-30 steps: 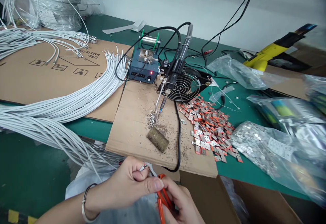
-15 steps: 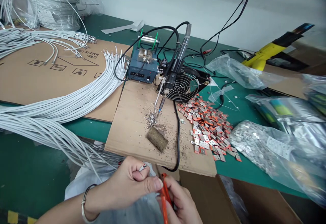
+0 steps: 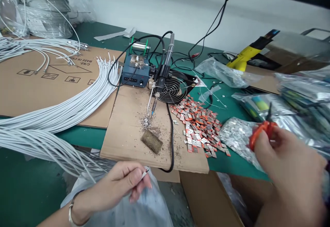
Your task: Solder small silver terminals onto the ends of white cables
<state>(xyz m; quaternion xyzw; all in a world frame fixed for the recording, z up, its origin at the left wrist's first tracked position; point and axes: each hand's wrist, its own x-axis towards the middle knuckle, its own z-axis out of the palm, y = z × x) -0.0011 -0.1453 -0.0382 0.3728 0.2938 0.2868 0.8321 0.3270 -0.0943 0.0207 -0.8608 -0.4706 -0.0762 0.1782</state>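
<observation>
Right hand point(image 3: 281, 161) has swung rightward; cardboard point(image 3: 38, 93) reads "MADE IN".

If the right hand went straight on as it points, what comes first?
Probably the shiny, see-through plastic bag showing yellow inside, just beyond the orange-handled, dark-tipped cutters in the right hand; depth is unclear.

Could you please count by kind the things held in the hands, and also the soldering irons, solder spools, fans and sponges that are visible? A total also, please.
White cable end, in left hand: 1
Orange-handled hand tool, in right hand: 1
Soldering iron: 1
Solder spool: 1
Fan: 1
Sponge: 1
Total: 6
</observation>
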